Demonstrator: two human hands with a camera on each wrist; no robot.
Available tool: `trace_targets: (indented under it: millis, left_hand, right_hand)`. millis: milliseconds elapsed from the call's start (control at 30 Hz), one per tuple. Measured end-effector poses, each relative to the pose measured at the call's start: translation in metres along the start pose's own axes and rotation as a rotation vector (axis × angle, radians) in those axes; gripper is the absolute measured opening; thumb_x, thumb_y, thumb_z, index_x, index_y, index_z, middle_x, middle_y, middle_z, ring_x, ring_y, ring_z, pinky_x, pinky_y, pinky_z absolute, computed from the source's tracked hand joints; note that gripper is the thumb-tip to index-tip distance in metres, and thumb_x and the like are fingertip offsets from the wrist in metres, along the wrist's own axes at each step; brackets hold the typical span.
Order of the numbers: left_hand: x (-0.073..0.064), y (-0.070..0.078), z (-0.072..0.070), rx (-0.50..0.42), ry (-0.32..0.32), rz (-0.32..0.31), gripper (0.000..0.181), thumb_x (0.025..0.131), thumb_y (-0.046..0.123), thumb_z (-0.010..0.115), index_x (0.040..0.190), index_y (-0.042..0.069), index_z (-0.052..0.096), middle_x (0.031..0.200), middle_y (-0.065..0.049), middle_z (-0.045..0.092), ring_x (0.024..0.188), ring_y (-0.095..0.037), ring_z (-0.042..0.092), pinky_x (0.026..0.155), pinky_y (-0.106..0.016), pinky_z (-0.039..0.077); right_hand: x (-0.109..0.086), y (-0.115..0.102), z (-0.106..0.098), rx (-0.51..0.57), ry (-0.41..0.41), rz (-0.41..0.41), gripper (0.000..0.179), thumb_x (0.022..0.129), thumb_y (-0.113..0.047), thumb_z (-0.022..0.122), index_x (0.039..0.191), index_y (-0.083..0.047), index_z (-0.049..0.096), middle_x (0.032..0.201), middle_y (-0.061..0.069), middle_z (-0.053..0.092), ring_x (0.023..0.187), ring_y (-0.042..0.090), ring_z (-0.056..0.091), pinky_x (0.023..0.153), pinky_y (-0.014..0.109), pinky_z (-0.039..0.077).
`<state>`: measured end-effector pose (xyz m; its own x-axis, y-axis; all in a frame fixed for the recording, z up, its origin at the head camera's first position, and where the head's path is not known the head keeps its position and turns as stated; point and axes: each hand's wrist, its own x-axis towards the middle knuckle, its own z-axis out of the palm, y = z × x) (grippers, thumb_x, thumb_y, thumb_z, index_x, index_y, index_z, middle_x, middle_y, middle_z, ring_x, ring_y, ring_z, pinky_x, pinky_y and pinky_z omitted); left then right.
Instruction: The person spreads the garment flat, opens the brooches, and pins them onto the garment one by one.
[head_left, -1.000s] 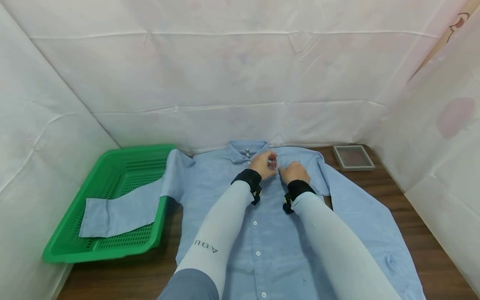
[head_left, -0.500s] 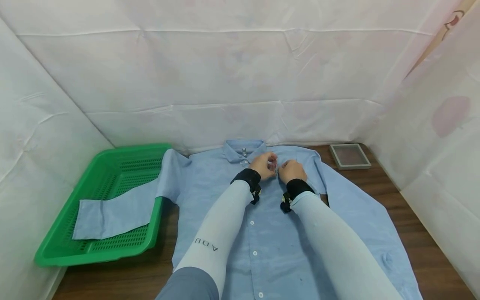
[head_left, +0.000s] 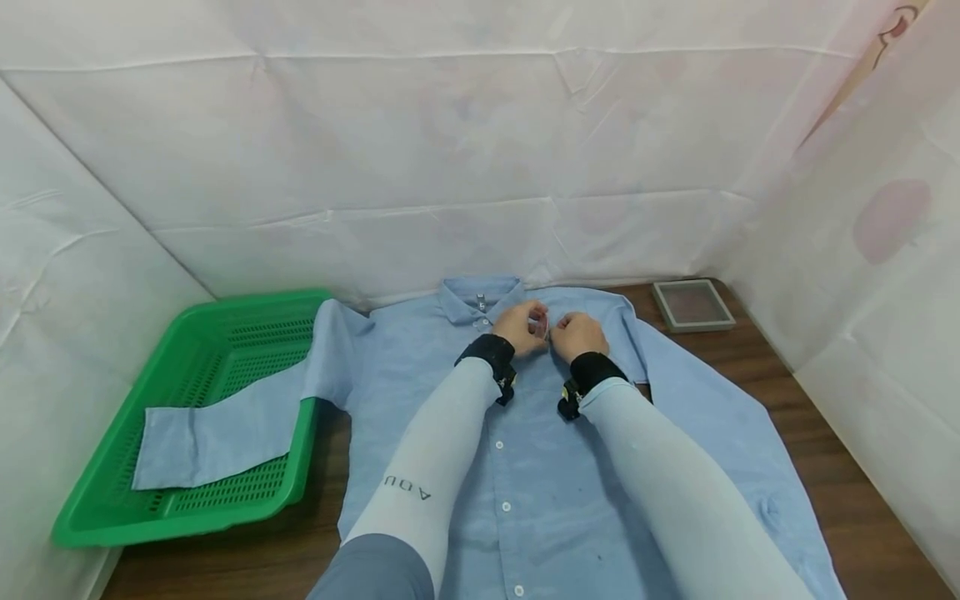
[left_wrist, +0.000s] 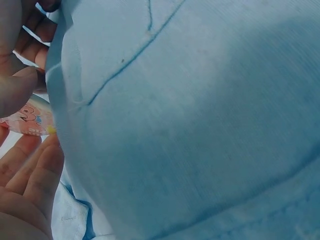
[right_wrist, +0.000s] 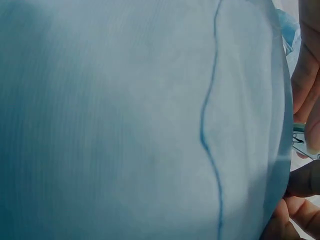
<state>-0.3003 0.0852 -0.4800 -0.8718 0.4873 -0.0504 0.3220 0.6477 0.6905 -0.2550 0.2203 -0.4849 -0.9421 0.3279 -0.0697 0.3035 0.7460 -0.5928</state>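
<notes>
A light blue button-up shirt [head_left: 427, 358] lies spread front-up on the wooden table. Above its chest, right of the collar, my left hand [head_left: 519, 330] holds a small round badge by its edges. Its pink cartoon face [left_wrist: 31, 119] shows in the left wrist view, between the fingers. The badge's back, with a thin metal pin [right_wrist: 299, 140], peeks past the fabric edge in the right wrist view. Close beside, my right hand [head_left: 579, 337] has curled fingers pinching the shirt's cloth near the badge. Shirt fabric hides most of both hands in the wrist views.
A green plastic basket [head_left: 296, 467] stands at the left, one shirt sleeve [head_left: 217, 437] draped into it. A grey-framed square box [head_left: 693, 307] sits at the back right. White sheeting [head_left: 480, 133] walls in the table [head_left: 757, 367] at the back and sides.
My right hand has drawn slightly closer to my left, which keeps hold of the badge. The whole head view has shifted a little, so the shirt and basket appear further left.
</notes>
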Motion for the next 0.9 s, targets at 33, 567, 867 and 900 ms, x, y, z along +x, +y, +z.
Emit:
trace_targets:
  millis: [33,567,867,900]
  left_hand:
    - [0.000,0.000,0.000,-0.008,0.004,0.002,0.059,0.079,0.013,0.081,0.131,0.013,0.054,0.123,-0.005,0.059,0.102,-0.018,0.063,0.084,-0.031,0.051]
    - [0.000,-0.005,0.002,-0.034,0.039,0.011,0.056,0.078,0.013,0.081,0.128,0.015,0.055,0.121,-0.004,0.060,0.102,-0.019,0.063,0.085,-0.033,0.051]
    - [-0.008,-0.005,-0.001,-0.018,0.023,-0.012,0.058,0.079,0.015,0.081,0.132,0.016,0.055,0.124,-0.003,0.059,0.107,-0.019,0.061,0.088,-0.032,0.049]
    - [-0.008,-0.006,-0.001,-0.016,0.022,-0.014,0.058,0.080,0.015,0.080,0.132,0.016,0.054,0.124,-0.003,0.059,0.107,-0.018,0.061,0.088,-0.032,0.049]
  right_hand:
    - [0.000,0.000,-0.001,-0.006,0.003,-0.005,0.023,0.091,-0.027,0.057,0.073,-0.015,0.066,0.073,0.004,0.061,0.065,0.023,0.055,0.054,0.035,0.040]
    - [0.009,0.018,-0.003,0.166,-0.007,-0.127,0.026,0.090,-0.020,0.056,0.068,-0.008,0.064,0.057,0.002,0.052,0.054,0.019,0.048,0.050,0.030,0.036]
    - [0.011,0.029,0.005,0.265,-0.087,-0.262,0.039,0.096,-0.021,0.053,0.059,-0.009,0.050,0.049,-0.001,0.032,0.045,0.017,0.031,0.048,0.030,0.028]
    - [0.011,0.030,0.006,0.275,-0.098,-0.264,0.039,0.097,-0.022,0.053,0.060,-0.010,0.050,0.050,-0.001,0.031,0.046,0.017,0.031,0.048,0.030,0.029]
